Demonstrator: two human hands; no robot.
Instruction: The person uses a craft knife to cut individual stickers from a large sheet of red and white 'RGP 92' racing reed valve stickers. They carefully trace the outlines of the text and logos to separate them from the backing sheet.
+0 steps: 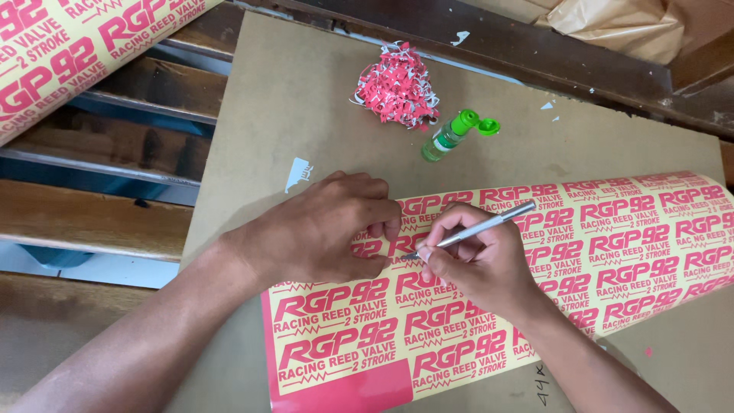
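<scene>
A brown board surface (290, 99) carries everything. Under both hands lies a yellow sticker sheet (612, 245) with red lettering, curling up at its far right end. Beyond the hands sit a heap of red-and-white trimmings (397, 86) and a small green bottle (449, 135), apparently lying on its side with its cap flipped open. A white scrap (300, 173) lies just beyond the left hand.

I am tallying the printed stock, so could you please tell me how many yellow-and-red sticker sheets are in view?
2: one sticker sheet under both hands on the board, another at top left, partly cut off.
</scene>
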